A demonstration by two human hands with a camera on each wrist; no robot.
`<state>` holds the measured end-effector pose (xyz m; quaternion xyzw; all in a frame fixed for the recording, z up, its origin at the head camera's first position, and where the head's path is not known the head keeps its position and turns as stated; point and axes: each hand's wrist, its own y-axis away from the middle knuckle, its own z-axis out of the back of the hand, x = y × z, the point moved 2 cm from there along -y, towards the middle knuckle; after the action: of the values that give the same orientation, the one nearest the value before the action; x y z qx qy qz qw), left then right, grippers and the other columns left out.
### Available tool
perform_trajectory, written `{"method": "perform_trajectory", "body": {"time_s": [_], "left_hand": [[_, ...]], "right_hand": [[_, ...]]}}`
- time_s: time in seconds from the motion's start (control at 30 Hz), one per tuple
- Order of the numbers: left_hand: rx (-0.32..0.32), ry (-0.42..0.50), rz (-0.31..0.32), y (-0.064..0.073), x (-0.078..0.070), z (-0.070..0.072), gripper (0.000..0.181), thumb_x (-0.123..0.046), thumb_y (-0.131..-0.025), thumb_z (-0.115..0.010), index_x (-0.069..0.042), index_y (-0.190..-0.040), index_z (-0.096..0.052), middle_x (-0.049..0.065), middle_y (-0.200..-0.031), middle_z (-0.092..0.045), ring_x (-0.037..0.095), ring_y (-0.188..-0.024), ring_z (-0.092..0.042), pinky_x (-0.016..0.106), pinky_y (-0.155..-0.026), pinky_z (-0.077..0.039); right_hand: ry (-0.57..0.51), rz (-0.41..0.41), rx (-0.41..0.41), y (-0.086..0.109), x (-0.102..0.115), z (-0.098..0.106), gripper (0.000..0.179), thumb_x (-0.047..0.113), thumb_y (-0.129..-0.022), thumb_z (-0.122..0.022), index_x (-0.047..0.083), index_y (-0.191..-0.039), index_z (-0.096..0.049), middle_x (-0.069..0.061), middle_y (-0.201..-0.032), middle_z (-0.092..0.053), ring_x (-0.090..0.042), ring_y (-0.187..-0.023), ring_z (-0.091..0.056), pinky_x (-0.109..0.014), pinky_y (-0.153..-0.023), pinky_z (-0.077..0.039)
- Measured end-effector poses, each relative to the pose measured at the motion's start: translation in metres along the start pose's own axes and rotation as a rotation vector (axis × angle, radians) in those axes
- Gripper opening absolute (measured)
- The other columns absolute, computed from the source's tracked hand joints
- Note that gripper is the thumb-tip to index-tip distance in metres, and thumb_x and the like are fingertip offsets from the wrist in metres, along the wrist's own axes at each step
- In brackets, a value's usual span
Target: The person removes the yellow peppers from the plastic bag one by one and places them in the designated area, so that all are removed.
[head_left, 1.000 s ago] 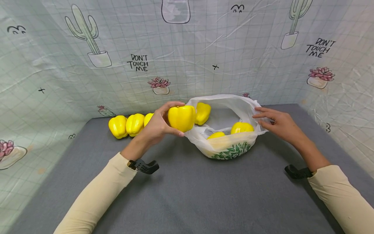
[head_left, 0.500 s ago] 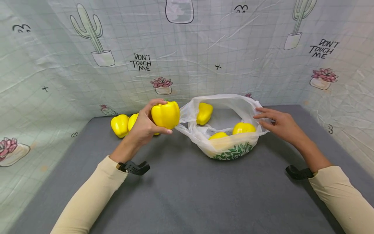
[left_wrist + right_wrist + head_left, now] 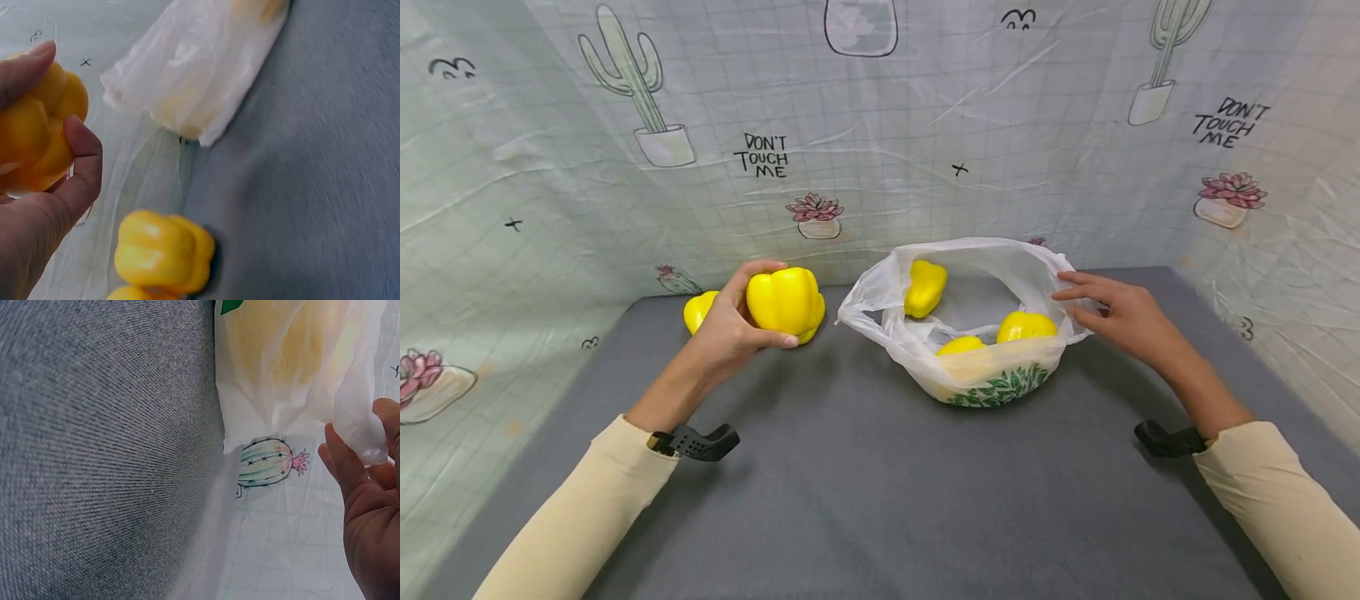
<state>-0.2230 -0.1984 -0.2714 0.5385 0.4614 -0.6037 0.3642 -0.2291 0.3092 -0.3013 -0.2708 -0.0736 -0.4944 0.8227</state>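
Note:
My left hand (image 3: 724,332) grips a yellow bell pepper (image 3: 781,302) in the air, left of the bag, thumb below and fingers over its far side. A white plastic bag (image 3: 917,377) with green leaf print lies with its mouth wide. Inside the bag are a bell pepper at the left (image 3: 927,288), one at the right (image 3: 1027,327) and one lower down (image 3: 961,345). At the bag's right edge, my right hand (image 3: 1131,321) pinches the plastic between thumb and fingers, as the right wrist view shows. Another pepper (image 3: 164,251) sits on the table below my left hand.
More of the row of yellow peppers shows at the left (image 3: 698,310), partly hidden behind my left hand. A grey cloth covers the table (image 3: 880,492). Behind it hangs a patterned curtain (image 3: 880,125) with printed cacti.
My left hand has moved left with the bell pepper, away from the bag and over the row. The bag's left corner now stretches out leftward. The right hand stays in place.

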Motion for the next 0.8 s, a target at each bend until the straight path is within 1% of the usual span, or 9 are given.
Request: {"method": "perform_trajectory", "body": {"time_s": [0.1, 0.17, 0.23, 0.37, 0.47, 0.57, 0.7, 0.73, 0.8], "left_hand": [[0.005, -0.011, -0.002, 0.007, 0.0, 0.009, 0.089, 0.027, -0.073, -0.074, -0.025, -0.14, -0.048, 0.007, -0.149, -0.033, 0.032, -0.124, -0.045, 0.033, -0.089, -0.058], [0.008, -0.008, -0.01, 0.011, 0.0, 0.014, 0.089, 0.027, -0.074, -0.073, -0.024, -0.142, -0.046, 0.007, -0.148, -0.033, 0.032, -0.123, -0.045, 0.033, -0.089, -0.058], [0.004, -0.007, -0.018, 0.013, -0.001, 0.019, 0.089, 0.027, -0.075, -0.072, -0.023, -0.143, -0.045, 0.008, -0.147, -0.033, 0.032, -0.122, -0.046, 0.032, -0.089, -0.058], [-0.007, -0.018, -0.042, 0.018, -0.001, 0.027, 0.088, 0.027, -0.074, -0.072, -0.019, -0.144, -0.046, 0.007, -0.151, -0.031, 0.031, -0.123, -0.046, 0.031, -0.088, -0.059], [-0.02, -0.026, -0.04, 0.02, 0.0, 0.032, 0.088, 0.027, -0.074, -0.073, -0.018, -0.145, -0.047, 0.005, -0.153, -0.031, 0.03, -0.125, -0.045, 0.031, -0.088, -0.059], [-0.045, -0.024, -0.013, 0.023, 0.002, 0.036, 0.087, 0.025, -0.075, -0.074, -0.019, -0.144, -0.046, 0.005, -0.15, -0.033, 0.031, -0.123, -0.044, 0.031, -0.087, -0.059], [-0.083, -0.012, 0.021, 0.027, 0.003, 0.042, 0.085, 0.024, -0.077, -0.074, -0.022, -0.141, -0.044, 0.004, -0.143, -0.036, 0.031, -0.119, -0.045, 0.03, -0.085, -0.059], [-0.088, -0.009, 0.023, 0.027, 0.003, 0.044, 0.084, 0.024, -0.077, -0.073, -0.022, -0.141, -0.043, 0.004, -0.142, -0.036, 0.03, -0.118, -0.045, 0.029, -0.085, -0.059], [-0.094, -0.005, 0.022, 0.029, 0.004, 0.048, 0.083, 0.024, -0.078, -0.072, -0.023, -0.14, -0.041, 0.004, -0.142, -0.037, 0.03, -0.118, -0.045, 0.028, -0.085, -0.059]], "right_hand": [[0.002, -0.003, 0.007, -0.001, 0.001, 0.0, 0.028, 0.013, -0.098, -0.068, 0.012, -0.126, -0.073, -0.008, -0.147, -0.057, -0.007, -0.08, -0.052, -0.023, -0.058, -0.038], [0.003, -0.006, 0.009, -0.002, 0.001, 0.001, 0.028, 0.013, -0.098, -0.068, 0.012, -0.126, -0.073, -0.009, -0.147, -0.057, -0.007, -0.075, -0.05, -0.024, -0.058, -0.038], [-0.002, -0.018, 0.009, -0.001, 0.002, 0.002, 0.028, 0.011, -0.097, -0.069, 0.012, -0.125, -0.073, -0.008, -0.147, -0.057, -0.008, -0.066, -0.046, -0.024, -0.057, -0.037], [-0.016, -0.038, 0.01, -0.001, 0.001, 0.003, 0.029, 0.011, -0.097, -0.07, 0.013, -0.126, -0.073, -0.007, -0.147, -0.057, -0.007, -0.058, -0.04, -0.025, -0.055, -0.036], [-0.011, -0.024, 0.013, -0.002, 0.001, 0.002, 0.029, 0.012, -0.097, -0.069, 0.012, -0.126, -0.073, -0.008, -0.147, -0.056, -0.006, -0.059, -0.041, -0.025, -0.055, -0.036], [-0.001, -0.007, 0.017, -0.001, 0.001, 0.003, 0.029, 0.012, -0.098, -0.068, 0.01, -0.127, -0.072, -0.011, -0.147, -0.056, -0.006, -0.061, -0.042, -0.025, -0.054, -0.036], [0.002, -0.021, 0.011, 0.0, 0.002, 0.003, 0.029, 0.011, -0.098, -0.068, 0.011, -0.126, -0.073, -0.01, -0.147, -0.057, -0.008, -0.069, -0.046, -0.025, -0.056, -0.036], [0.003, -0.025, 0.007, 0.0, 0.002, 0.003, 0.029, 0.011, -0.098, -0.068, 0.011, -0.126, -0.073, -0.009, -0.147, -0.057, -0.008, -0.074, -0.048, -0.025, -0.057, -0.036], [0.006, -0.029, 0.0, 0.0, 0.002, 0.004, 0.029, 0.011, -0.098, -0.069, 0.012, -0.126, -0.073, -0.008, -0.147, -0.057, -0.009, -0.076, -0.048, -0.025, -0.058, -0.036]]}}
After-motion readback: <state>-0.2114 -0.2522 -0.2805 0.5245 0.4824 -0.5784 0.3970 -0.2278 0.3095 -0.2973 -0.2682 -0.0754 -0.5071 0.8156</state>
